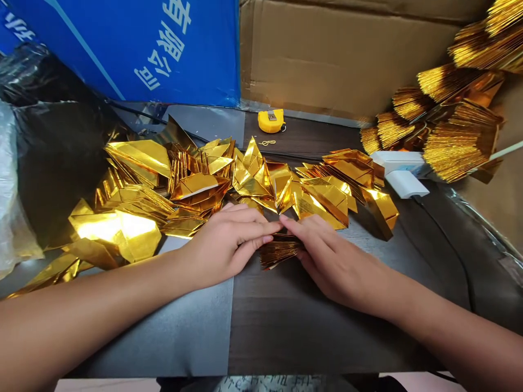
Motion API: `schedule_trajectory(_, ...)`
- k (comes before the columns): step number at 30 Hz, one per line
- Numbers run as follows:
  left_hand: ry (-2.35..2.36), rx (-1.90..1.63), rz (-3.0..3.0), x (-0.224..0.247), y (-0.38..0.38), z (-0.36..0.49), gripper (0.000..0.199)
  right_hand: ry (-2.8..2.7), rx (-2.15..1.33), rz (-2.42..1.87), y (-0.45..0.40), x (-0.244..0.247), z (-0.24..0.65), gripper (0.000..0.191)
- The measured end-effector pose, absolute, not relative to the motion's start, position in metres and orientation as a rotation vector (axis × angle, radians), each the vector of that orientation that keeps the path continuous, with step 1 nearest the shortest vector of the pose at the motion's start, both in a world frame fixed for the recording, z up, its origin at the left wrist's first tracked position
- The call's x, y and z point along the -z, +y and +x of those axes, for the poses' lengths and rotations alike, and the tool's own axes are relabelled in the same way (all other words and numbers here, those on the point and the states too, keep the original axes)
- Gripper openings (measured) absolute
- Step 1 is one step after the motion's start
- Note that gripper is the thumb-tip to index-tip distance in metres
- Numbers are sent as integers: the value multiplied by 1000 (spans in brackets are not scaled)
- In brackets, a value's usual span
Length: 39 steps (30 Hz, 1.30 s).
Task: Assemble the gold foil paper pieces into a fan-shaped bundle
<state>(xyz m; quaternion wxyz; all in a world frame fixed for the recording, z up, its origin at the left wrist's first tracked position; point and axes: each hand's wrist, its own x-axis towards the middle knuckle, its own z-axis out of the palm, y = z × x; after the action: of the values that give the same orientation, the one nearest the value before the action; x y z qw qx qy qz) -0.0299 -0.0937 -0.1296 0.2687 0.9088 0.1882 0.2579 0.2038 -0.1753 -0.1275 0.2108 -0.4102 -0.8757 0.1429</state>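
My left hand (pixel 231 239) and my right hand (pixel 329 253) meet over a small stack of folded gold foil paper (pixel 280 252) on the dark table. From the left, the thumb and fingers press against its upper side. The right fingers close round its right end, with the index finger along the top. Both hands cover part of the stack. Just beyond them lies a heap of loose folded gold foil pieces (pixel 196 185), spreading from far left to right. More folded pieces (pixel 327 198) lie close past my right fingers.
A yellow tape measure (pixel 270 121) stands behind the heap, before a cardboard box (pixel 310 65) and a blue box (pixel 163 49). Fanned gold foil bundles (pixel 453 141) pile up at right, beside a white charger (pixel 404 182) with a black cable. Black plastic (pixel 57 163) hangs at left.
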Motion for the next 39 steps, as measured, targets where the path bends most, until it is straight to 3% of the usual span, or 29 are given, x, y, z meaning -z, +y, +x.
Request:
schedule_trajectory(13, 500, -455, 2532, 126, -111, -24, 29, -2446, -362, -1158, -174, 137, 194, 73)
schedule_trajectory(20, 740, -402, 2792, 133, -133, -21, 77, -2284, -566, -1122, -173, 140, 196, 79)
schedule_trajectory(33, 910, -258, 2979, 132, -138, -17, 50, -2178, -631, -1138, -174, 141, 198, 74)
schedule_trajectory(39, 920, -263, 2967, 133, -137, -19, 45, -2330, -427, -1210, -177, 137, 200, 43)
